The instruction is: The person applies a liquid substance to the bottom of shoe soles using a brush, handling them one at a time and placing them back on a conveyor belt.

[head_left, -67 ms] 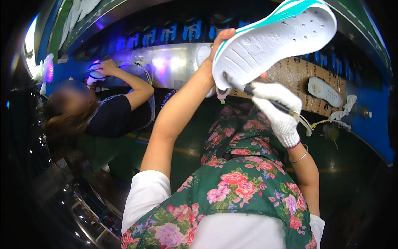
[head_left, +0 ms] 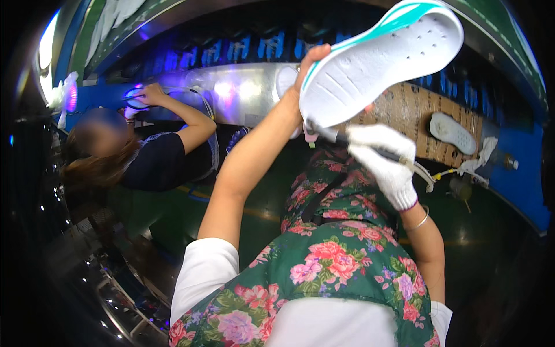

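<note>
A white shoe sole (head_left: 370, 63) with a teal stripe along its side is held up at the top centre, its slotted and dimpled face toward me. My bare left hand (head_left: 309, 63) grips its left edge near the narrower end; a fingertip shows at the opposite edge and the other fingers are hidden behind it. In a white knit glove, my right hand (head_left: 384, 159) is closed around a dark-handled brush (head_left: 329, 134) with a pale tube trailing from it. The brush tip is at the lower rim of the sole's near end, slightly blurred.
Another sole (head_left: 452, 133) lies on a brown cardboard sheet (head_left: 422, 107) at right. Beyond runs a conveyor with blue holders (head_left: 272, 46). A bottle (head_left: 510, 162) and white cloth (head_left: 485, 153) are at far right. At left, a co-worker (head_left: 153, 150) handles a shoe part by purple light.
The brush tip has gone from the sole's inner face down to its rim, and my right hand has lowered slightly. The sole has shifted and turned a little.
</note>
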Motion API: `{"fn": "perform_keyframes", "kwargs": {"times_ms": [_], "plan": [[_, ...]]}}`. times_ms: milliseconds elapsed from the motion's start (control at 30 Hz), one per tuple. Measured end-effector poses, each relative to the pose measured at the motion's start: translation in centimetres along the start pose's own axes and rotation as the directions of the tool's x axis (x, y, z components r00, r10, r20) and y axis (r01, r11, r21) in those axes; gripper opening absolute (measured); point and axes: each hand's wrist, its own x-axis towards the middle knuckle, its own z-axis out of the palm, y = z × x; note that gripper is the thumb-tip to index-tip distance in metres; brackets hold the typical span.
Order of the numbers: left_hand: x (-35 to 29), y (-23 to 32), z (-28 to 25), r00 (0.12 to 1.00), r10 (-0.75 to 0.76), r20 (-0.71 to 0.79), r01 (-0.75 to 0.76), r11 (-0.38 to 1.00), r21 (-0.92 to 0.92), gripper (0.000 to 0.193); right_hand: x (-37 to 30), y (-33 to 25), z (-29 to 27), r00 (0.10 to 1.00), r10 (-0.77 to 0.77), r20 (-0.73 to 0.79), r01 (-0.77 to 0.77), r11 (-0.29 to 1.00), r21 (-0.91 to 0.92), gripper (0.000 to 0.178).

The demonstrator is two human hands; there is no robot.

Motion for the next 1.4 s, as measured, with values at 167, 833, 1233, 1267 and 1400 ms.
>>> {"fn": "perform_keyframes", "kwargs": {"times_ms": [167, 833, 1233, 1267, 1400], "plan": [[-1.8, -2.7, 4.3, 0.914, 0.203, -0.352, -0.164, 0.977, 0.137, 0.09, 0.8, -1.2, -1.9, 0.976, 0.111, -0.189, -0.09, 0.989, 0.115, 0.017], [4.1, 8.9, 9.9, 0.88, 0.334, 0.337, -0.398, 0.907, 0.141, 0.112, 2.0, -1.1, -6.1, 0.892, 0.152, -0.425, 0.029, 0.92, 0.39, 0.022], [3.6, 18.6, 10.1, 0.286, 0.948, 0.142, 0.112, -0.18, 0.977, 0.062, 0.0, 5.4, -3.4, 0.825, 0.404, -0.396, -0.279, 0.9, 0.336, 0.021], [2.5, 21.6, 9.7, 0.147, 0.941, 0.305, 0.479, -0.338, 0.81, 0.056, -0.1, 5.9, -3.4, 0.834, 0.38, -0.4, -0.264, 0.911, 0.315, 0.021], [-3.3, 28.1, 9.0, 0.294, 0.922, 0.251, 0.472, -0.369, 0.801, 0.028, 0.6, 5.7, -2.3, 0.848, 0.429, -0.312, -0.307, 0.877, 0.37, 0.02]]}}
